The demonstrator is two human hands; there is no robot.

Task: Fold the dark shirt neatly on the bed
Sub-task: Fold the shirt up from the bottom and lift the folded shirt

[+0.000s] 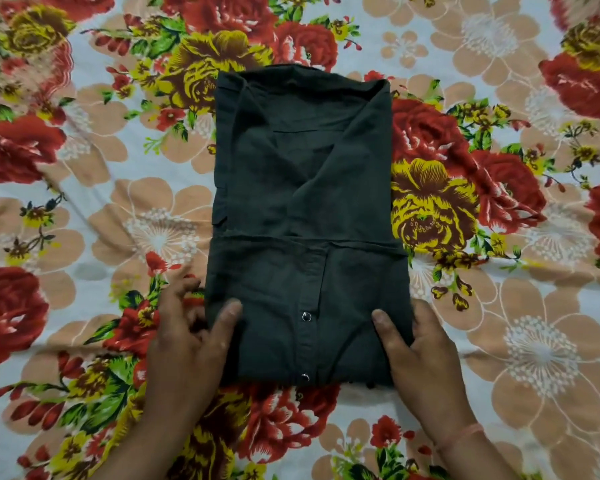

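— One dark shirt (305, 216), folded into a tall rectangle, lies flat on the bed; none of the bed's edges or corners are in view, so all I can say is that it sits mid-sheet.

— How is it folded?

— Its near part is doubled up over the rest, with the fold's edge running straight across the rectangle. On that doubled part the button placket faces up, showing two metal snaps (306, 317). Farther off, the sides are turned in, with creases slanting toward the middle.

— And the hands?

— Both are at the near corners of the shirt. My left hand (184, 344) has its thumb lying on top of the cloth and its fingers at the shirt's left side, some tucked against the edge. My right hand (420, 351) matches it: thumb on top, fingers curled round the right side. Each one pinches the folded layers between thumb and fingers.

— Anything else?

— A thin pinkish band (461, 434) circles the right wrist. Round the shirt spreads the floral bedsheet (499, 306), red and yellow roses with peach blossoms on pale ground.
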